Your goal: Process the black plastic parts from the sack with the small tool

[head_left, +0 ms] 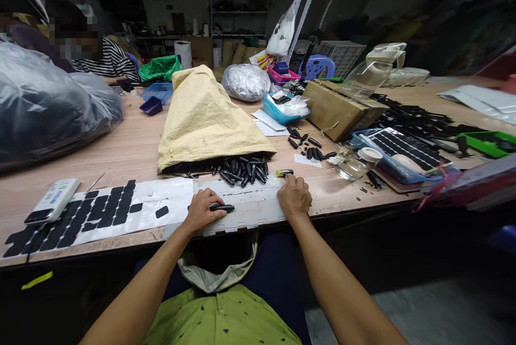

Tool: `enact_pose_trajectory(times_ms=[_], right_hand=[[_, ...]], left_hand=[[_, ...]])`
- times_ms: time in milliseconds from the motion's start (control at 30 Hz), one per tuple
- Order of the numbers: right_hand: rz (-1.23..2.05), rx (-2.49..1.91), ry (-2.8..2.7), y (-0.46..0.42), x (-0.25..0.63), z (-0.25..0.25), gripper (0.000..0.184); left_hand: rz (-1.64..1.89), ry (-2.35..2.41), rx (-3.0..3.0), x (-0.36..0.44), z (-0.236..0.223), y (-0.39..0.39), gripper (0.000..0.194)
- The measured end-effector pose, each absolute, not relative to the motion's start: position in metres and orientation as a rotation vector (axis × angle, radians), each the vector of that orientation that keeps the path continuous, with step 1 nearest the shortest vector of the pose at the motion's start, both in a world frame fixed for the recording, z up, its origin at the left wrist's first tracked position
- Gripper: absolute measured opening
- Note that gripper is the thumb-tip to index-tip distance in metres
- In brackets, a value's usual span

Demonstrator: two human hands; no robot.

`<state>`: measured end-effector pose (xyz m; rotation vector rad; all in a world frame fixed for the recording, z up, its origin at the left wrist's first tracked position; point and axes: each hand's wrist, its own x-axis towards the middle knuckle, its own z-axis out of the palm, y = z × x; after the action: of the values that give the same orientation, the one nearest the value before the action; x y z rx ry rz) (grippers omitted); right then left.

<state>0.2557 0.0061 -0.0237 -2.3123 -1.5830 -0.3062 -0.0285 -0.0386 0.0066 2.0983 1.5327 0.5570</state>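
My left hand (202, 208) rests on a grey flat board (250, 206) at the table's near edge and is closed on a small black tube-shaped part (222, 207) that points right. My right hand (294, 196) lies knuckles up on the board's right end, fingers curled under; what they hold, if anything, is hidden. A small yellow-tipped tool (284, 173) lies just beyond that hand. A pile of similar black parts (244, 170) spills from the mouth of a tan sack (205, 118) right behind the board.
A white sheet of black adhesive pads (92, 213) and a remote-like device (52, 201) lie to the left. Solar panels (403, 149), a cardboard box (338, 108), a glass jar (355, 166) and trays crowd the right. A person in a striped top (107, 60) sits far left.
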Motion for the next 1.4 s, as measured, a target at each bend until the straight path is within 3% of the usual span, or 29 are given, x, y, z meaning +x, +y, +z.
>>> enact_pose_trajectory(times_ms=[367, 600, 767, 900, 1133, 1400], right_hand=[[-0.331, -2.318, -1.595, 0.006, 0.256, -0.025, 0.035], [-0.332, -2.321, -1.606, 0.007, 0.257, -0.026, 0.034], [-0.311, -2.323, -1.606, 0.008, 0.257, -0.026, 0.032], [-0.301, -2.325, -1.606, 0.009, 0.257, -0.024, 0.032], [-0.304, -2.322, -1.61, 0.008, 0.257, -0.023, 0.034], [-0.302, -2.314, -1.614, 0.007, 0.257, -0.023, 0.036]], left_hand=[[0.533, 1.347, 2.356, -0.032, -0.007, -0.109, 0.029], [0.722, 1.56, 2.355, -0.007, 0.018, -0.027, 0.021], [0.564, 1.526, 2.553, 0.012, 0.03, 0.036, 0.029], [0.503, 1.414, 2.645, 0.024, 0.024, 0.051, 0.025], [0.602, 1.386, 2.603, 0.018, 0.028, 0.024, 0.018], [0.432, 1.51, 2.506, -0.011, 0.007, -0.022, 0.016]])
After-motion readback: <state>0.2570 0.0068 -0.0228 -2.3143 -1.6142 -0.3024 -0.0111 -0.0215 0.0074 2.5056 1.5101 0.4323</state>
